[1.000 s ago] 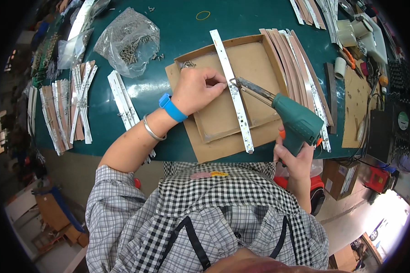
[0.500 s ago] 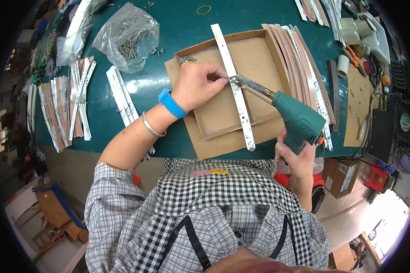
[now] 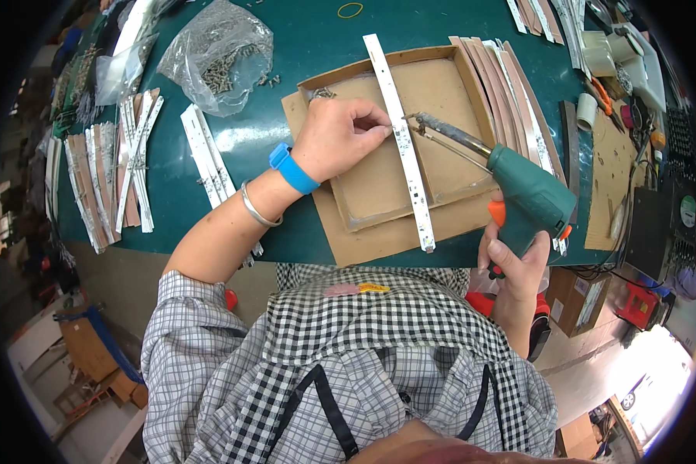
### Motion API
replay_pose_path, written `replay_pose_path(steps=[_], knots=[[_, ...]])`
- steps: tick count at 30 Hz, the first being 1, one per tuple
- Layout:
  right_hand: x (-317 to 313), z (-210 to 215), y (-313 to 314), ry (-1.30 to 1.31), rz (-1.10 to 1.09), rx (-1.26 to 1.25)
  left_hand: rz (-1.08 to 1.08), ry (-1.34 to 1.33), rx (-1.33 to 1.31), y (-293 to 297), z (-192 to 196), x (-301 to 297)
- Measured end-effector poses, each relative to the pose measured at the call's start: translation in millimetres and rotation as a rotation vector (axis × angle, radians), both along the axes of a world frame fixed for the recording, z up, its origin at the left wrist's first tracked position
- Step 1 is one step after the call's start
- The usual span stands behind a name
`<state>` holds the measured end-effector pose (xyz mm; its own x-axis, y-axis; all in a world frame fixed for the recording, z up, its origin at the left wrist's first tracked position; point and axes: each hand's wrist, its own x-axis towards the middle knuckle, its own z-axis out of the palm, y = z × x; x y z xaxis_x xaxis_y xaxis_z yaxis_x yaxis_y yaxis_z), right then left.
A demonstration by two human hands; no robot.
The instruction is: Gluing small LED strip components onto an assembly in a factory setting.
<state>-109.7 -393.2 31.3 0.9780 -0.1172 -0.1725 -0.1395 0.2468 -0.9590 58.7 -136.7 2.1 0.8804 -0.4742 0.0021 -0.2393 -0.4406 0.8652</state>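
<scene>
Left hand [image 3: 334, 141]: thumb and forefinger tips meet in a pinch at the left edge of a white circuit-board strip [image 3: 407, 170]; whether anything thin lies between them cannot be told. Right hand [image 3: 520, 267]: fingers and thumb closed round the handle of a green soldering gun [image 3: 532, 187], its dark tip directed toward 10 o'clock, just beside the strip; contact cannot be made out. The strip lies across a shallow cardboard tray [image 3: 448, 93], from between 11 and 12 to between 5 and 6 o'clock. Around the tray, taken as the dial with 12 farthest from the person: at 9, a pair of white strips [image 3: 209, 155]; at 10, a clear plastic bag [image 3: 218, 58] of small metal parts; at 11, a yellow rubber band [image 3: 360, 10]; between 2 and 3, stacked strips [image 3: 503, 100].
</scene>
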Motion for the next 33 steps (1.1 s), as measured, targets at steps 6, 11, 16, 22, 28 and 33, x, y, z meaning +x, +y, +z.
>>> replay_pose_path(steps=[6, 11, 16, 22, 28, 33], knots=[[-2.6, 16.9, -5.8, -0.115, -0.147, -0.015, -0.047, -0.263, 0.165, 12.4, 35.5, 1.3], [-7.9, 20.6, -24.6, -0.277, -0.286, -0.174, -0.507, -0.557, 0.175, 7.8, 55.7, -38.3], [-8.8, -4.3, -37.2, -0.298, -0.437, -0.587, -0.765, -0.671, 0.214, -23.5, 35.4, -60.9], [-6.7, -20.8, -49.9, -0.108, -0.455, -1.092, -0.777, -0.897, 0.207, -17.1, 51.3, -65.0], [26.3, -3.0, -23.4, -0.128, -0.306, -1.296, -0.75, -0.775, 0.438, 44.6, 120.8, -82.1], [31.8, -5.9, -26.9, -0.206, -0.295, -1.334, -0.595, -0.629, 0.565, 108.2, 147.4, -78.3]])
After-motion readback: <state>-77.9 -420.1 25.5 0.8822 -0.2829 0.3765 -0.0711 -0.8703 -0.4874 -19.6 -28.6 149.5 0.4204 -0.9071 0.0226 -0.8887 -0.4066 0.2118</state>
